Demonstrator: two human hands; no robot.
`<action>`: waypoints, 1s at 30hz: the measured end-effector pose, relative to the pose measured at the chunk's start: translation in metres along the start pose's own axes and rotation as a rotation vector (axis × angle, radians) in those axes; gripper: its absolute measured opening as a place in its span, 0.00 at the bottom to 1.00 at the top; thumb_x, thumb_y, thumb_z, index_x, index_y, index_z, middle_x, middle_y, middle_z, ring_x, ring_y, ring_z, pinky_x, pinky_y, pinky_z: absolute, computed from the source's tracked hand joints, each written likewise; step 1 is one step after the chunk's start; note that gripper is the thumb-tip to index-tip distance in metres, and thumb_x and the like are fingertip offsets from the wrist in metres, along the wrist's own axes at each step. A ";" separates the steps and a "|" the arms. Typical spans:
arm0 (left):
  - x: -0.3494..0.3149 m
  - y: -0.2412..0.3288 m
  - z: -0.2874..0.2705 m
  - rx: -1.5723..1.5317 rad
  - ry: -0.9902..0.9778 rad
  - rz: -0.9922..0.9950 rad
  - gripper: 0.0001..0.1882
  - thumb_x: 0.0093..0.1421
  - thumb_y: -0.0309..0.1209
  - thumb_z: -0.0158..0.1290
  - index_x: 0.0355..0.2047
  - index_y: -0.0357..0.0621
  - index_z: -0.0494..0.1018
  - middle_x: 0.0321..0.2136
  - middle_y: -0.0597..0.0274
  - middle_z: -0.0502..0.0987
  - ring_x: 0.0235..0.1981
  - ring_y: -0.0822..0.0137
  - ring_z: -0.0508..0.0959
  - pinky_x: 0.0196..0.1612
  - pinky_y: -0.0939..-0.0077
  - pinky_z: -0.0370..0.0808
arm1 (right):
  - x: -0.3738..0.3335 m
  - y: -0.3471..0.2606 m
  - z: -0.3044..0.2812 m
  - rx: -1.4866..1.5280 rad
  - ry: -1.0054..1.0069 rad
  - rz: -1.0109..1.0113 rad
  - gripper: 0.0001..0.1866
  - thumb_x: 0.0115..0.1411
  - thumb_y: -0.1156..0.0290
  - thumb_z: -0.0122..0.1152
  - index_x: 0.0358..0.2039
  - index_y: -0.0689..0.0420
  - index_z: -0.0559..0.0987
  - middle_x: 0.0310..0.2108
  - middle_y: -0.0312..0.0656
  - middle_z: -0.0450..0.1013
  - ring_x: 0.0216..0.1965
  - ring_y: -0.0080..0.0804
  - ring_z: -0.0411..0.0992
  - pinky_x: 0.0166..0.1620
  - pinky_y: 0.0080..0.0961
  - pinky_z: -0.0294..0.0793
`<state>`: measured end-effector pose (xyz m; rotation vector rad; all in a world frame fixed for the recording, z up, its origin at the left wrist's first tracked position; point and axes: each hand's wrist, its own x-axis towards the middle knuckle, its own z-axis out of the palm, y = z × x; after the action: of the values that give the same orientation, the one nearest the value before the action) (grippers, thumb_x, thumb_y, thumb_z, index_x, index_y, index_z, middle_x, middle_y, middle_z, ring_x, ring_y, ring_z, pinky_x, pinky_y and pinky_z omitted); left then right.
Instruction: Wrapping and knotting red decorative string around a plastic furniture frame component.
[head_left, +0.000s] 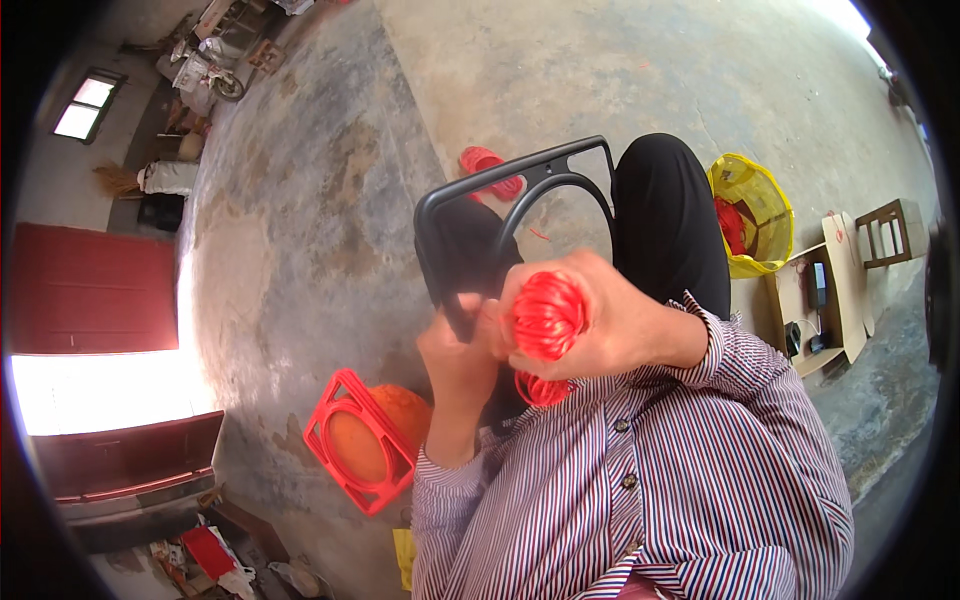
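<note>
Floor [310, 250] stained, grey — window [85, 107] left — hands [615, 310] above

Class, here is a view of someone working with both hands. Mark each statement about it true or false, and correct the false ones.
1. The right hand holds a bundle of red strands. True.
2. The black frame is inside the yellow basket. False: the black frame is in front of the person's body, with the left hand at its near end.
3. Red material lies inside the yellow basket. True.
4. The red frame is on the person's right. False: the red frame is on the left, beside an orange rounded object.
5. The person's shirt is striped. True.
</note>
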<state>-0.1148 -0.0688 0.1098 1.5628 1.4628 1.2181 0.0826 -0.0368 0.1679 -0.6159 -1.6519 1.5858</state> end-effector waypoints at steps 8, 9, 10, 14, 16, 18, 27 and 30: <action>0.003 0.002 -0.012 -0.352 -0.005 -0.309 0.10 0.65 0.30 0.49 0.34 0.34 0.70 0.20 0.52 0.76 0.18 0.65 0.76 0.25 0.74 0.74 | -0.004 0.045 -0.056 0.475 0.562 0.170 0.09 0.56 0.69 0.58 0.34 0.62 0.75 0.24 0.42 0.76 0.26 0.29 0.76 0.34 0.26 0.77; 0.005 0.004 -0.012 -0.370 -0.010 -0.329 0.09 0.64 0.30 0.49 0.34 0.34 0.70 0.19 0.53 0.75 0.18 0.65 0.76 0.26 0.75 0.74 | -0.009 0.063 -0.067 0.650 0.601 0.277 0.11 0.57 0.67 0.56 0.34 0.62 0.75 0.27 0.42 0.76 0.28 0.32 0.75 0.38 0.29 0.77; 0.007 0.004 -0.012 -0.386 -0.010 -0.350 0.09 0.64 0.30 0.50 0.35 0.34 0.70 0.19 0.54 0.75 0.19 0.66 0.76 0.27 0.76 0.74 | -0.008 0.073 -0.065 0.648 0.600 0.275 0.11 0.57 0.67 0.56 0.34 0.62 0.75 0.27 0.42 0.76 0.28 0.32 0.75 0.38 0.29 0.77; 0.009 -0.004 -0.017 -0.317 -0.028 -0.327 0.07 0.63 0.28 0.50 0.34 0.34 0.70 0.29 0.53 0.77 0.25 0.67 0.77 0.30 0.75 0.74 | -0.011 0.072 -0.033 0.980 0.371 0.208 0.20 0.54 0.78 0.54 0.49 0.64 0.72 0.43 0.44 0.74 0.46 0.38 0.74 0.55 0.35 0.70; 0.013 -0.004 -0.020 -0.059 -0.026 -0.107 0.10 0.61 0.25 0.51 0.40 0.30 0.72 0.43 0.53 0.75 0.35 0.69 0.76 0.38 0.73 0.74 | -0.003 0.042 -0.016 0.846 0.233 0.252 0.23 0.54 0.80 0.59 0.52 0.64 0.70 0.44 0.43 0.73 0.45 0.30 0.73 0.52 0.28 0.70; 0.016 0.009 -0.014 -0.089 -0.056 -0.103 0.13 0.60 0.23 0.51 0.45 0.29 0.72 0.50 0.54 0.71 0.42 0.68 0.75 0.43 0.71 0.73 | 0.003 0.036 -0.019 0.554 0.180 0.221 0.25 0.55 0.78 0.61 0.54 0.64 0.68 0.42 0.43 0.74 0.43 0.29 0.73 0.49 0.26 0.71; 0.021 0.013 -0.004 -0.081 -0.170 0.235 0.27 0.58 0.20 0.51 0.59 0.29 0.64 0.65 0.52 0.60 0.64 0.59 0.64 0.64 0.67 0.62 | 0.036 0.040 -0.023 0.312 0.195 0.000 0.14 0.61 0.64 0.62 0.35 0.64 0.78 0.29 0.38 0.77 0.29 0.22 0.75 0.32 0.22 0.75; 0.014 0.010 0.000 -0.672 -0.089 0.033 0.31 0.55 0.19 0.52 0.61 0.32 0.63 0.65 0.52 0.61 0.64 0.59 0.64 0.64 0.66 0.61 | 0.022 0.079 -0.033 0.830 0.239 0.222 0.13 0.63 0.62 0.58 0.38 0.61 0.79 0.31 0.38 0.77 0.31 0.25 0.76 0.32 0.26 0.77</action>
<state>-0.1122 -0.0563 0.1219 1.1558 0.8367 1.4420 0.0832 0.0098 0.0925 -0.5138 -0.6558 2.0602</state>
